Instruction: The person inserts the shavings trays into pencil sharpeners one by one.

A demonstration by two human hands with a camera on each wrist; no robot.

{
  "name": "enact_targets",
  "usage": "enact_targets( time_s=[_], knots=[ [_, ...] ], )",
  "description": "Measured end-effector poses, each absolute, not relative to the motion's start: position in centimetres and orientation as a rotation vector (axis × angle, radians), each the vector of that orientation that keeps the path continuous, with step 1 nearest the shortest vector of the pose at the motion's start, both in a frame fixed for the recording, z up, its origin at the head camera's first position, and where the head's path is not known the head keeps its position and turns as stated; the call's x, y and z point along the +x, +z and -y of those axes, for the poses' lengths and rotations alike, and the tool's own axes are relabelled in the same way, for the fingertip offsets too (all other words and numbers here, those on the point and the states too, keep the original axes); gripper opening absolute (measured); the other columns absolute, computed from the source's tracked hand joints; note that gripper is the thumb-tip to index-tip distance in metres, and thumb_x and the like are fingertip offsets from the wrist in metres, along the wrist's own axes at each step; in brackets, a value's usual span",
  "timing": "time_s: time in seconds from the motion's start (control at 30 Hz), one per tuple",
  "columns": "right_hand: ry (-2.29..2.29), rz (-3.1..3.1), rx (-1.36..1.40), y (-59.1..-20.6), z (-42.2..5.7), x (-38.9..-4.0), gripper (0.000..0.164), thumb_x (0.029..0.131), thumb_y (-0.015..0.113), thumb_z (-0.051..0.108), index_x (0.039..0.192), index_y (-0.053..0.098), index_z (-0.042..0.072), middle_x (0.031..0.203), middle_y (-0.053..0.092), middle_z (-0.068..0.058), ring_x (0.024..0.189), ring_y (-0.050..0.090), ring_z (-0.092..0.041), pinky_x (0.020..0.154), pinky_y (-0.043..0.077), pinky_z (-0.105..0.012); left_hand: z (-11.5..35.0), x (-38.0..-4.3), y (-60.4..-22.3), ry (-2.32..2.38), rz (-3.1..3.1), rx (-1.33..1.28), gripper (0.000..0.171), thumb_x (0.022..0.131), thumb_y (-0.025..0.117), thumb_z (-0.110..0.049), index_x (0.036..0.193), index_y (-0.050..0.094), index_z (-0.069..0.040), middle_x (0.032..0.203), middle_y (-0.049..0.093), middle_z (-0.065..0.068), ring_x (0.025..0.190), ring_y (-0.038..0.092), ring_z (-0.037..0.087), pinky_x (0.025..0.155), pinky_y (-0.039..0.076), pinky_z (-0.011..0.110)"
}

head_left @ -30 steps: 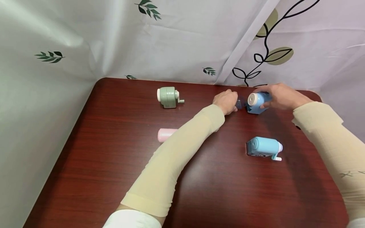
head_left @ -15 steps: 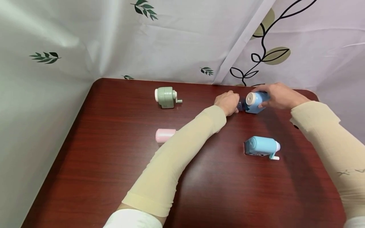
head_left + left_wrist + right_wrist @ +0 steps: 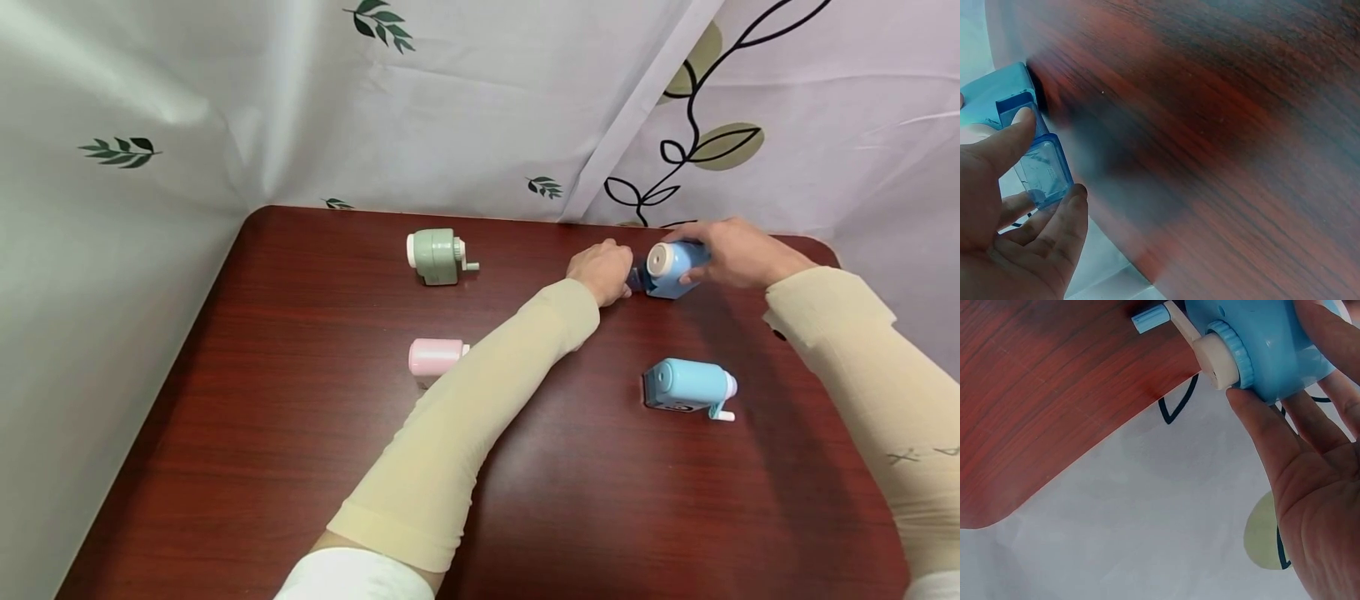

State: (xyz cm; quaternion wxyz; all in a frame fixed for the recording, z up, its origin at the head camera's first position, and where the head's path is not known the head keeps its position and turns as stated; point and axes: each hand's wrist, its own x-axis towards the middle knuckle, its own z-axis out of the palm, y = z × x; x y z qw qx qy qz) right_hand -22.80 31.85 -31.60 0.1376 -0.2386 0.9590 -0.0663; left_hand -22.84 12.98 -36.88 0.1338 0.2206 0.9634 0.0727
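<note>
At the back right of the table, my right hand [image 3: 738, 254] grips a blue crank pencil sharpener [image 3: 667, 273] by its body. In the right wrist view the sharpener's white and blue crank handle [image 3: 1150, 319] points away from my fingers. To its left, my left hand [image 3: 602, 271] holds the sharpener's see-through blue shavings drawer [image 3: 1047, 170], fingers along one edge and thumb [image 3: 1022, 122] across toward the sharpener's opening. The drawer stands outside the body, right at the opening. Smudges show on its clear wall in the left wrist view.
A green crank sharpener [image 3: 437, 257] stands at the back left of the brown table [image 3: 300, 467]. A pink one [image 3: 435, 357] is partly behind my left sleeve. A light blue one [image 3: 688, 385] lies nearer on the right. Patterned curtain [image 3: 465, 108] hangs behind the table.
My left hand has shifted slightly right with the drawer, closer to the blue sharpener. My right hand keeps its grip on the sharpener. The head view has swung a little.
</note>
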Motion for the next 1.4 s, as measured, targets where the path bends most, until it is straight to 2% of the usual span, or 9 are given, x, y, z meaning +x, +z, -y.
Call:
enact_targets(
  time_s=[0.73,1.4],
  knots=[
    [-0.205,-2.789,-0.717,-31.8,-32.0,-22.9,0.057,0.073,0.079,0.013,0.125,0.056,0.007,0.107,0.061,-0.023,0.094,0.056,-0.037,0.081,0.046,-0.051,-14.0,-23.1,-37.2,0.236,-2.777,0.663,0.042,0.083,0.068,-0.039,0.12,0.058,-0.022,0.112,0.052,-0.001,0.102,0.052,0.012,0.083,0.048,0.031],
    [-0.203,-2.795,-0.721,-31.9,-32.1,-22.9,0.057,0.072,0.079,0.013,0.125,0.057,0.008,0.107,0.061,-0.024,0.094,0.057,-0.038,0.081,0.046,-0.052,-15.0,-23.4,-37.8,0.286,-2.752,0.659,0.048,0.082,0.07,-0.038,0.124,0.054,-0.021,0.116,0.05,-0.003,0.106,0.051,0.01,0.087,0.045,0.028]
  ],
)
